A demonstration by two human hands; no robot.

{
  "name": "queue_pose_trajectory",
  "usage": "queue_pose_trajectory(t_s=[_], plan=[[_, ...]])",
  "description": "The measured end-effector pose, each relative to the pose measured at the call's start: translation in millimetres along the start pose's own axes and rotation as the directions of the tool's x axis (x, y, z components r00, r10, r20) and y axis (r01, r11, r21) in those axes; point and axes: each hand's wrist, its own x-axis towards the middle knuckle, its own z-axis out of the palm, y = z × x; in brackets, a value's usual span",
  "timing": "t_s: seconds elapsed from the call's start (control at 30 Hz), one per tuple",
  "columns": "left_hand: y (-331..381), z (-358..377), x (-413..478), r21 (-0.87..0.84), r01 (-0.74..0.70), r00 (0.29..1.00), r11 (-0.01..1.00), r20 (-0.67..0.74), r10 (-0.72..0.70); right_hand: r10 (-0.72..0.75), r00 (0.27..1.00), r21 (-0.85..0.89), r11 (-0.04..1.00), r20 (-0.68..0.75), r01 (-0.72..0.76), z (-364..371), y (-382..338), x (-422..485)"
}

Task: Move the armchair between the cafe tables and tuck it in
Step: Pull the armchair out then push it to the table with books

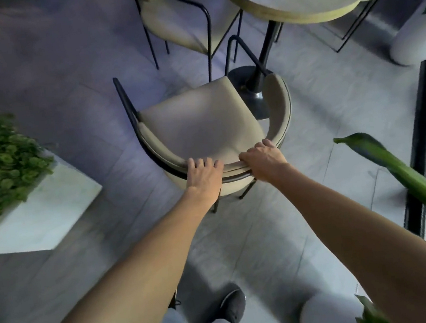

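A beige armchair (199,120) with a curved padded back and thin black metal frame stands on the floor in front of me, its seat facing away. My left hand (202,174) grips the top of the backrest near its middle. My right hand (263,160) grips the same backrest a little to the right. A round cafe table (296,10) with a pale edge stands beyond the chair at the upper right. Its black post and round base (250,86) are just past the chair's right arm.
A second beige chair (178,20) stands beyond, left of the table. A white planter (45,205) with green foliage sits at the left. Large green leaves (403,178) reach in from the right, beside a black post (422,139). My shoe (232,308) is below.
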Motion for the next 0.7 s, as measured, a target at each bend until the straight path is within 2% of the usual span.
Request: queue_pose_trajectory(t_s=[0.13,0.3,0.7], plan=[[3.2,-2.2,2.6,-0.052,0.011,0.999,0.999,-0.031,-0.013,-0.002,1.0,-0.005,1.0,0.02,0.002,2.6,10.2,3.1],[2.5,4.4,-1.4,-0.094,-0.058,0.995,0.994,-0.09,0.049,0.06,0.998,0.003,0.998,0.011,-0.06,5.2,8.5,-4.7],[-12.4,-8.1,5.0,-0.025,-0.307,0.943,0.951,-0.14,0.301,0.274,0.961,0.098,0.956,0.032,-0.276,13.9,-17.5,-43.6]])
